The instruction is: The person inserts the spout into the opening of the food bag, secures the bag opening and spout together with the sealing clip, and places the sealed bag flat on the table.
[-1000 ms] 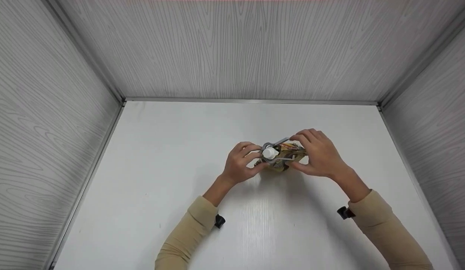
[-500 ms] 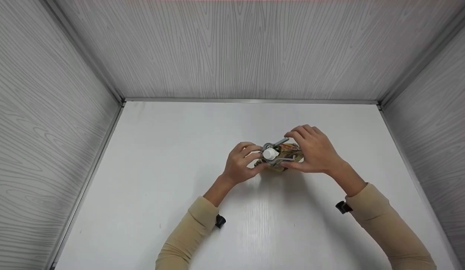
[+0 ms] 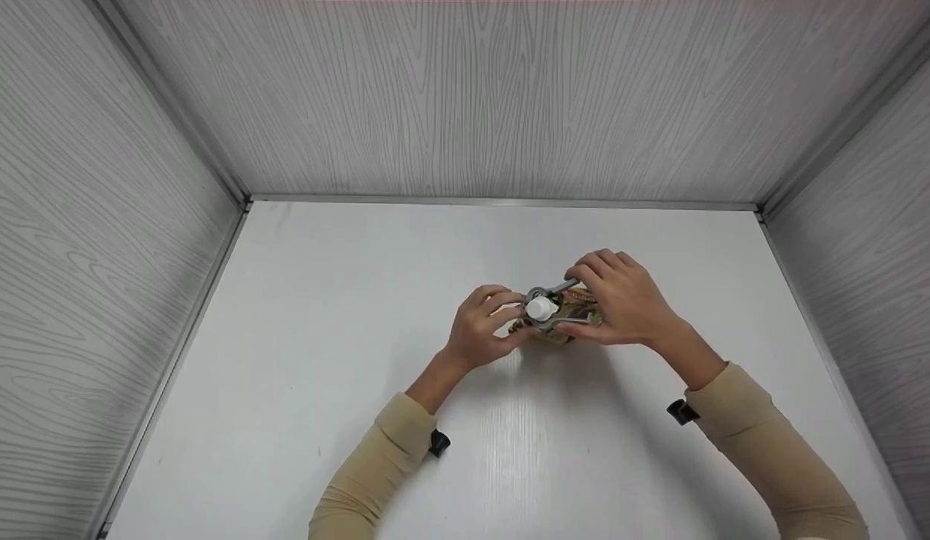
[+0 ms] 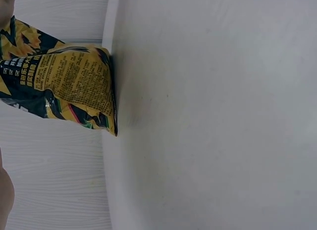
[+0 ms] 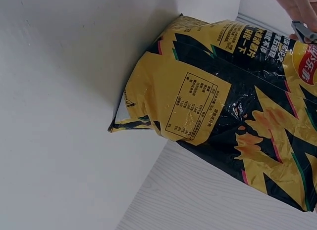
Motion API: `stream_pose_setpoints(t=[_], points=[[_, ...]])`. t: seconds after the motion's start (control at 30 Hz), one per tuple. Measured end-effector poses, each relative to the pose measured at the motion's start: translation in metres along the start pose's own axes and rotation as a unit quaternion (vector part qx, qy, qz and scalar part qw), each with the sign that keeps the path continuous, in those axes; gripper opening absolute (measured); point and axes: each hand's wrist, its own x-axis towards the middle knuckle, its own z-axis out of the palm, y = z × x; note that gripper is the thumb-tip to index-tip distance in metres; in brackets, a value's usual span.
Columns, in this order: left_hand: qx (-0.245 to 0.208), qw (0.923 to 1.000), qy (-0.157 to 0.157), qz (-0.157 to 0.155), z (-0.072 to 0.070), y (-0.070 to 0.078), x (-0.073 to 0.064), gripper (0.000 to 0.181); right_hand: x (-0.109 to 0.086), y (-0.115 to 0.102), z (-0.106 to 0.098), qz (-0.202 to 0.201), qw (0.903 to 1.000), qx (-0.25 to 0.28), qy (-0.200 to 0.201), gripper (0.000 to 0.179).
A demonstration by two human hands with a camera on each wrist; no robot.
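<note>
A black-and-yellow chip bag [image 5: 198,106] stands upright on the table, its lower part plain in both wrist views. At its top, in the head view, sits a grey bag clip [image 3: 564,286] with a white cap [image 3: 540,307]; its two arms are spread apart in a V. My left hand [image 3: 484,326] grips the clip's round end beside the cap, thumb near and fingers far. My right hand [image 3: 622,304] pinches the two arms from the right, fingers on the far arm and thumb by the near one. It covers part of the bag's top.
A white table [image 3: 345,300] lies under the bag. Grey wood-grain panels rise at the back [image 3: 465,97], the left [image 3: 82,262] and the right [image 3: 870,247]. Black wrist cameras [image 3: 439,442] sit at both sleeve cuffs.
My right hand has moved left and slightly away from me, closing in on the clip's arms; its fingers now reach further along them. The left hand and the white cap have stayed nearly still.
</note>
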Motion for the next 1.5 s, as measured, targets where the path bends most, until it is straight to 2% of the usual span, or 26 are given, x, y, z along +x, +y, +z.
stream_pose_setpoints(t=[0.8,1.13,1.5], points=[[-0.001,0.9999,0.007,0.013,-0.0012,0.0002,-0.0016,0.025,0.0026,0.0013,0.0031,-0.045,0.9985,-0.019,0.024,0.078],[-0.013,0.9999,0.002,0.001,-0.0017,0.0013,-0.0021,0.024,0.0024,0.0011,0.0043,-0.049,0.9979,-0.043,-0.001,0.077],[-0.014,0.9999,-0.010,-0.002,-0.0023,0.0031,-0.0016,0.023,0.0044,0.0009,0.0039,-0.063,0.9967,-0.051,-0.001,0.076]])
